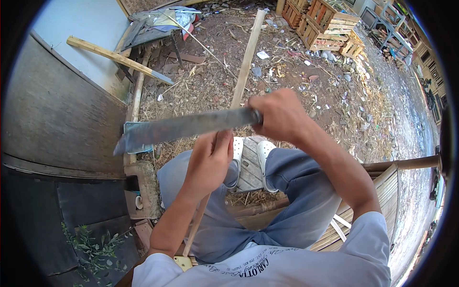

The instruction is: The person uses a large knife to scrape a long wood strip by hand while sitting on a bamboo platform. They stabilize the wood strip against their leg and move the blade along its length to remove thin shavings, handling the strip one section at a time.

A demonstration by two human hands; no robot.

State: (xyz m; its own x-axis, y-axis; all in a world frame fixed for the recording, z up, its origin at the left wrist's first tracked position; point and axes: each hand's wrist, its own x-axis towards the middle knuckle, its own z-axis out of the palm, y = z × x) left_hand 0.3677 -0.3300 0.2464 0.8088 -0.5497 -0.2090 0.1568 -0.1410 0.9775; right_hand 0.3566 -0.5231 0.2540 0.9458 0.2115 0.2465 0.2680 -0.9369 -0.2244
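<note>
My right hand (279, 116) is wrapped round the dark handle of a machete (186, 126). Its broad, worn blade points left and lies across the view above my left hand. Closed fingers of my left hand (209, 158) grip a long, pale bamboo strip (249, 57). The strip runs from the far ground toward me, passes behind the blade, and its near end (197, 225) shows below my left wrist, over my leg. Whether the blade touches the strip I cannot tell. Part of the strip is hidden by blade and hand.
My white clogs (237, 148) rest on a wooden board (251, 162). A wooden beam (119, 58) juts from the left near a cluttered low table (155, 28). Wooden crates (325, 24) stand far right. Litter and straw cover the dirt ground. A bamboo bench (377, 205) is at right.
</note>
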